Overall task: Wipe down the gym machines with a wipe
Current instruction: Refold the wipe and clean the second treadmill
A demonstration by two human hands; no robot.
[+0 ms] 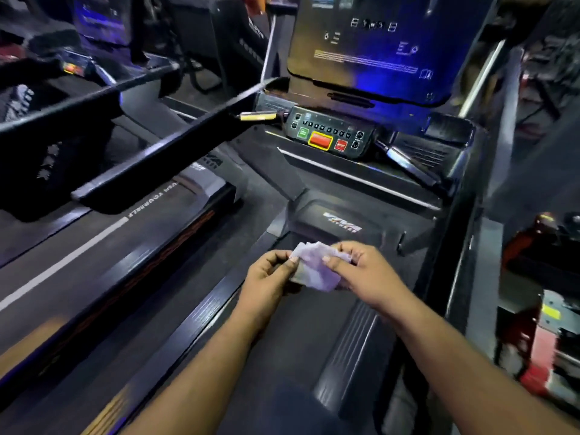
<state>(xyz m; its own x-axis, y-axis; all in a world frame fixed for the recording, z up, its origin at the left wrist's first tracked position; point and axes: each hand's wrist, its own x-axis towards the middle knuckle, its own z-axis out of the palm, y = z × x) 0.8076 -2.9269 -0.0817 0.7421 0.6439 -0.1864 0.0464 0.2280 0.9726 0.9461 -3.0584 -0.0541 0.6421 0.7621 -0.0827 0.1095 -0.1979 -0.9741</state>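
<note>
A pale, crumpled wipe (317, 268) is held between both hands above the black treadmill belt (282, 340). My left hand (266, 277) pinches its left edge with thumb and fingers. My right hand (364, 271) grips its right side, thumb on top. Ahead stands the treadmill's control panel (329, 136) with a green button, a large red button and a row of small keys. Above it rises the dark console screen (370, 45). The left handrail (163, 152) runs diagonally from the console toward the near left.
A second treadmill (94, 246) lies alongside on the left, with its own console at the far left. The right handrail (408, 164) and upright frame (502, 136) close in the right side. Red equipment (543, 324) sits at the right edge.
</note>
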